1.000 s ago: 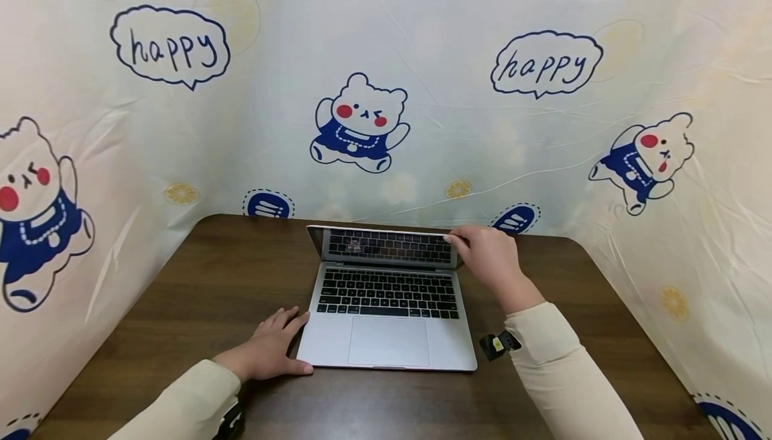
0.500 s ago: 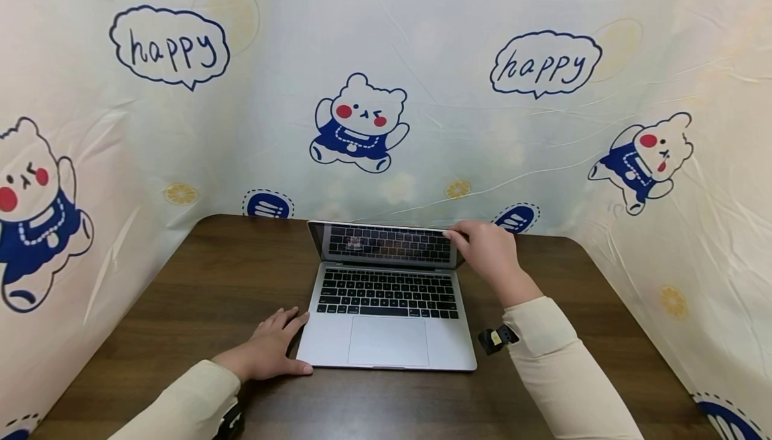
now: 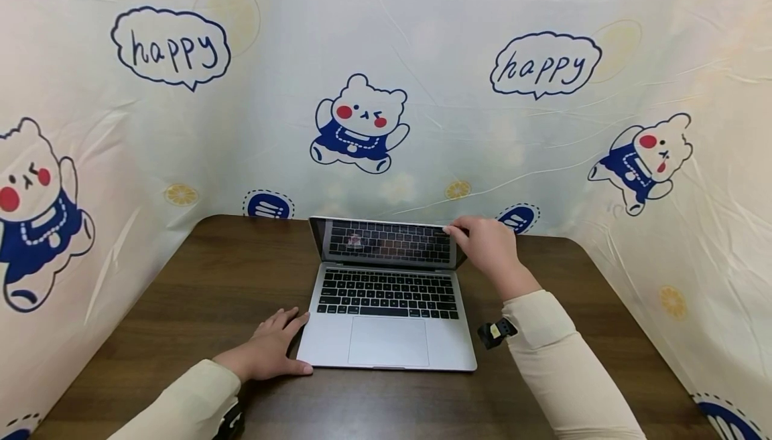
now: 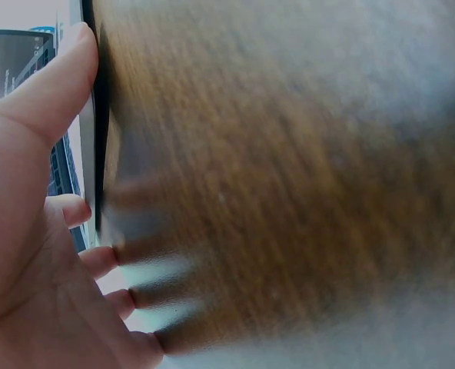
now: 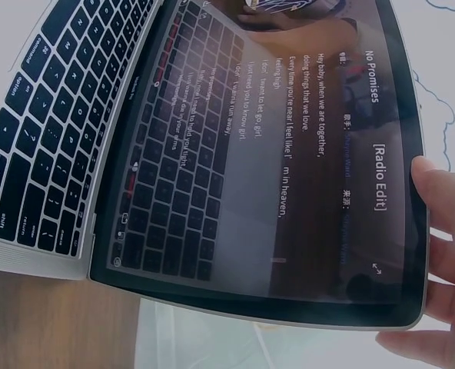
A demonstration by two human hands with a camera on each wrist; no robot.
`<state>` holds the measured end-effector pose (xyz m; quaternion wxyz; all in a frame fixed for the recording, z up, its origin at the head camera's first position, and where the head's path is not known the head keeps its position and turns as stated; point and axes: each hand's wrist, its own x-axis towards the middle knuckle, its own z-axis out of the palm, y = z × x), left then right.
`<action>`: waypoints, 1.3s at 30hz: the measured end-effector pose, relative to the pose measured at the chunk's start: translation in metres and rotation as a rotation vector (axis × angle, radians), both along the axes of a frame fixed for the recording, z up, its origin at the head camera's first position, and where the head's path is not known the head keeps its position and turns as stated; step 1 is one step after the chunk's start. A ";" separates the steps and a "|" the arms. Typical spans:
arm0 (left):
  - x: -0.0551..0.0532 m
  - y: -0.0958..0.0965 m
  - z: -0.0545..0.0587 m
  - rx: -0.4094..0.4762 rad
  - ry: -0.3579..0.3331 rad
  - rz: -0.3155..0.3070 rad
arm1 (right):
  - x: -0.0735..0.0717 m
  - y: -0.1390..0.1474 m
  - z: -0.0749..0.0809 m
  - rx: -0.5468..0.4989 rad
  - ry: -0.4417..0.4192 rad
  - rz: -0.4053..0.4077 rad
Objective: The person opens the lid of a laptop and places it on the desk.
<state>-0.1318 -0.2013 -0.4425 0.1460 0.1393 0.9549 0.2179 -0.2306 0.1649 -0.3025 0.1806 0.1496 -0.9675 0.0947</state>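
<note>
A silver laptop (image 3: pixel 389 341) with a black keyboard (image 3: pixel 388 292) lies on the table, its lid (image 3: pixel 389 242) raised and tilted forward over its hinge. At the lid's upper right corner, my right hand (image 3: pixel 493 252) pinches the edge between thumb and fingers. Lines of song text show on the lit screen (image 5: pixel 289 154) in the right wrist view, along with a reflection of the keys. My left hand (image 3: pixel 271 349) rests with spread fingers at the base's left front corner. Its thumb (image 4: pixel 66 65) touches the laptop's edge in the left wrist view, the other fingertips near the tabletop.
The dark wooden table (image 3: pixel 199 279) extends around the laptop on all sides. Behind it and at both sides hangs a pale cloth (image 3: pixel 446 125) printed with bears and "happy" bubbles. A black strapped device (image 3: pixel 497 333) sits at the right wrist.
The laptop lid has tipped a little farther back, its top edge rising in the head view. My right hand has moved slightly up and away with it. The left hand stays in place.
</note>
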 end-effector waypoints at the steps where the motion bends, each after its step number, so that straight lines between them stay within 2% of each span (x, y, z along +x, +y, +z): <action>1: 0.000 0.000 0.000 0.000 0.002 0.000 | 0.000 0.000 0.000 0.000 -0.002 -0.004; 16: -0.001 0.001 0.000 -0.015 -0.006 0.014 | -0.005 0.000 0.002 0.011 0.002 -0.012; 27: -0.004 -0.003 -0.010 0.004 0.002 0.008 | -0.010 0.000 0.005 0.004 -0.026 -0.014; 31: -0.004 -0.003 -0.009 0.034 0.019 -0.009 | -0.011 0.000 0.006 0.003 -0.041 -0.022; 34: -0.003 -0.003 -0.008 0.025 0.028 -0.018 | -0.012 0.000 0.006 0.005 -0.054 -0.034; 39: -0.002 -0.002 -0.004 0.030 0.012 -0.006 | -0.014 0.002 0.005 0.006 -0.046 -0.050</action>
